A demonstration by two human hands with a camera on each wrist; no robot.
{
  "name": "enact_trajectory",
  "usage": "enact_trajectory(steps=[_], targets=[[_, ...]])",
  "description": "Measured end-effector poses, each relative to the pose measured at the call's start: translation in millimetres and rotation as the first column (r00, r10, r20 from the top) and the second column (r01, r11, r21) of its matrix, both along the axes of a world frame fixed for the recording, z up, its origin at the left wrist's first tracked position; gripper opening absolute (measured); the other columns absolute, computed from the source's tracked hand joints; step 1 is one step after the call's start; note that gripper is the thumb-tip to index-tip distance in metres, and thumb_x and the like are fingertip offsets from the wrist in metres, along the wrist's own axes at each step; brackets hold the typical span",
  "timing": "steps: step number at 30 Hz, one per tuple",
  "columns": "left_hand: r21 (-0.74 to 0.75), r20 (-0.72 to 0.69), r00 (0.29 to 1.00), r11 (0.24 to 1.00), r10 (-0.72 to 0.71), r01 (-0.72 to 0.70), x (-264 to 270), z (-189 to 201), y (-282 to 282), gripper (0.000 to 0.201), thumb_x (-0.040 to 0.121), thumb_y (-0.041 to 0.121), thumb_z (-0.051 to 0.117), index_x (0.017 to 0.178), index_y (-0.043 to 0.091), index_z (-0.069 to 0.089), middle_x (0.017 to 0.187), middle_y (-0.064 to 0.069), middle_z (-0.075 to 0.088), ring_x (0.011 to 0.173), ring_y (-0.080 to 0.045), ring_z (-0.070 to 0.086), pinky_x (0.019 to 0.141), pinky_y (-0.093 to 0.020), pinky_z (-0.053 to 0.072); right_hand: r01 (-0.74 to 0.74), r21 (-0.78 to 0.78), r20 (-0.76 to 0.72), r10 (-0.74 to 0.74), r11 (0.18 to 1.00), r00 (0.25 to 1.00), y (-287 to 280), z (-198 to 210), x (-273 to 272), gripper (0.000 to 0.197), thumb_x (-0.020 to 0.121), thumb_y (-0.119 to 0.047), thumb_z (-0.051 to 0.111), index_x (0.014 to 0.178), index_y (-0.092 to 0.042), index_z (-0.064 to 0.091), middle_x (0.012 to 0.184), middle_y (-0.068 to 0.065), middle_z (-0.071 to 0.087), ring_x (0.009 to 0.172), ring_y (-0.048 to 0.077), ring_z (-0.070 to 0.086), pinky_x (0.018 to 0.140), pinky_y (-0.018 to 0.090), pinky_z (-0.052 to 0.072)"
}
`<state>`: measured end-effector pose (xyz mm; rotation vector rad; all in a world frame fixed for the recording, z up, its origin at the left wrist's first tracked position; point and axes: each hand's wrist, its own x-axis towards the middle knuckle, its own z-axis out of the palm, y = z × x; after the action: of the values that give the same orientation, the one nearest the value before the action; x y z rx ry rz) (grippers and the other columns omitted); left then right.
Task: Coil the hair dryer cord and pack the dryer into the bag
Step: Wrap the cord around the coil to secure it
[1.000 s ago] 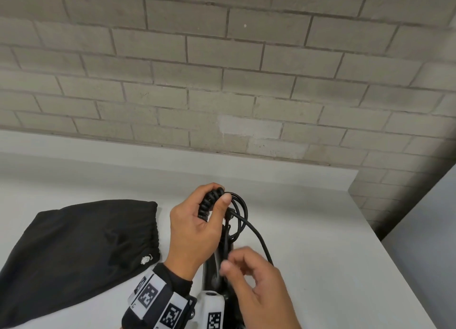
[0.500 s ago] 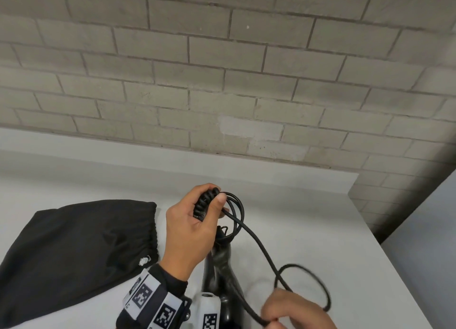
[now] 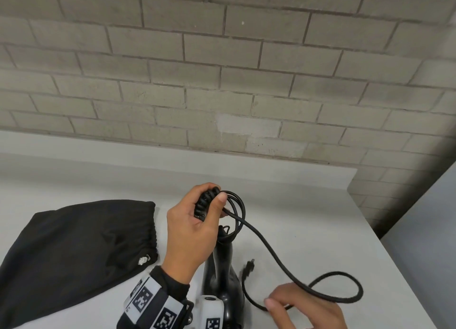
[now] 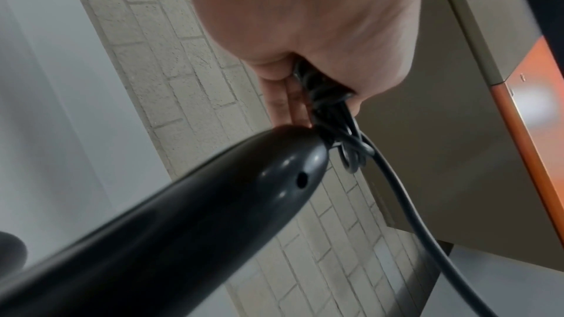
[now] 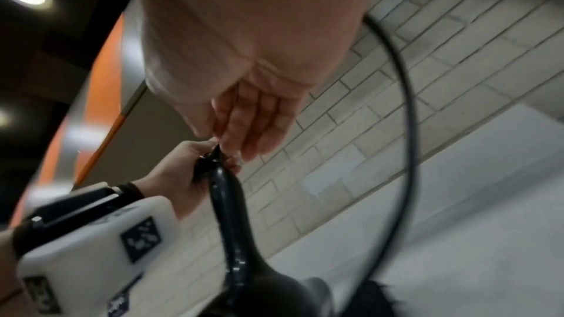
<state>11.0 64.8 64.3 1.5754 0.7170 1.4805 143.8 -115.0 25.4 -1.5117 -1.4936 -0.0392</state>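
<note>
My left hand (image 3: 197, 217) is raised above the white table (image 3: 308, 217) and grips a few coiled loops of the black cord (image 3: 269, 244) at the end of the dryer's handle; the left wrist view shows the loops bunched in the left hand (image 4: 305, 81). Below it the black hair dryer (image 3: 222, 274) stands with its handle up. From the coil the cord runs down to the right into a loose loop. My right hand (image 3: 296, 306) holds the cord near that loop, by the front edge. The plug (image 3: 249, 267) lies free on the table. The black bag (image 3: 74, 249) lies flat at the left.
A grey brick wall (image 3: 222, 82) rises behind the table's raised back ledge. The table's right edge (image 3: 385, 254) drops off beside a grey panel. White tabletop shows between the bag and the dryer and beyond the hands.
My right hand has drawn away from the coil, down and right along the cord, and a loose loop has formed there. The plug has come into view. The left hand keeps its grip.
</note>
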Motion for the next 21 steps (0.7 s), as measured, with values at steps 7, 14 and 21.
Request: enact_trajectory(steps=[7,14,21], targets=[[0.045,-0.026,1.000,0.999,-0.008,0.009,3.5,2.1,-9.8,0.020,0.089,0.041,0.070,0.098,0.023,0.069,0.080,0.003,0.072,0.069,-0.014,0.073,0.069,-0.041,0.063,0.114,0.330,-0.271,-0.021,0.937,0.962,36.1,26.6,-37.7,0.022,0.079,-0.033,0.072,0.098,-0.025,0.063,0.102,-0.001,0.067,0.098,0.022,0.066,0.082,0.029,0.051],[0.158,-0.081,0.997,0.987,-0.009,0.021,3.0,3.2,-13.4,0.022,0.091,0.040,0.060,0.098,0.020,0.066,0.075,0.001,0.070,0.070,-0.018,0.072,0.069,-0.042,0.059,-0.041,-0.092,-0.395,0.001,0.995,0.919,56.5,29.3,-31.9,0.032,0.091,-0.028,0.063,0.106,-0.051,0.046,0.098,-0.016,0.063,0.082,0.012,0.066,0.074,0.022,0.051],[0.250,-0.130,0.991,0.968,0.033,0.001,-3.2,4.9,-10.6,0.014,0.092,0.034,0.056,0.095,0.024,0.065,0.071,0.002,0.066,0.065,-0.022,0.066,0.063,-0.038,0.053,0.052,0.154,0.139,-0.073,0.987,0.988,50.0,61.9,-11.8,0.008,0.091,-0.013,0.063,0.098,-0.012,0.067,0.086,-0.006,0.060,0.076,-0.003,0.054,0.068,0.009,0.044]])
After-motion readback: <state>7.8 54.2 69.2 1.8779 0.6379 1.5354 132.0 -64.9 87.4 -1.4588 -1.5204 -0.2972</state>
